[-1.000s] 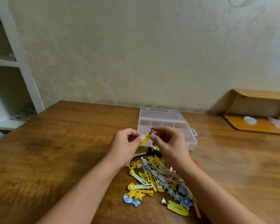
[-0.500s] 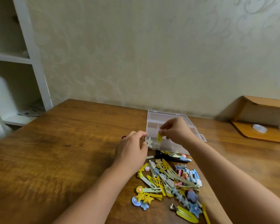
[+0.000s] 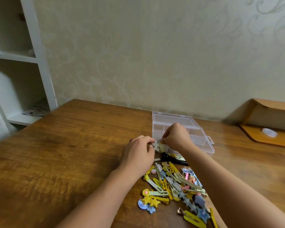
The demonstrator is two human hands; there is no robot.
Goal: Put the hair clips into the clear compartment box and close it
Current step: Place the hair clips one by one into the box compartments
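A wall with pale scrolling wallpaper point(image 3: 155, 55) stood behind a brown wooden table point(image 3: 64, 153), with white shelving point(image 3: 20, 63) at the left and a small wooden shelf unit point(image 3: 270, 127) at the right holding a roll of clear tape point(image 3: 269, 132). The clear compartment box point(image 3: 197, 137) sat open near the far edge of the table, its lid tilted back toward the wall. Its front left compartment held a pale star-shaped clip point(image 3: 156, 146) and a yellow clip point(image 3: 162, 146); the other compartments looked bare as far as could be told. The right hand point(image 3: 177, 137) reached over that compartment, fingers curled and pinching the yellow clip at its top. The left hand point(image 3: 139, 155) rested at the box's front left corner, fingers curled against it; whether it gripped anything could not be told. The pile of hair clips point(image 3: 176, 186) lay on the table just in front of the box, between the forearms. No writing was legible.
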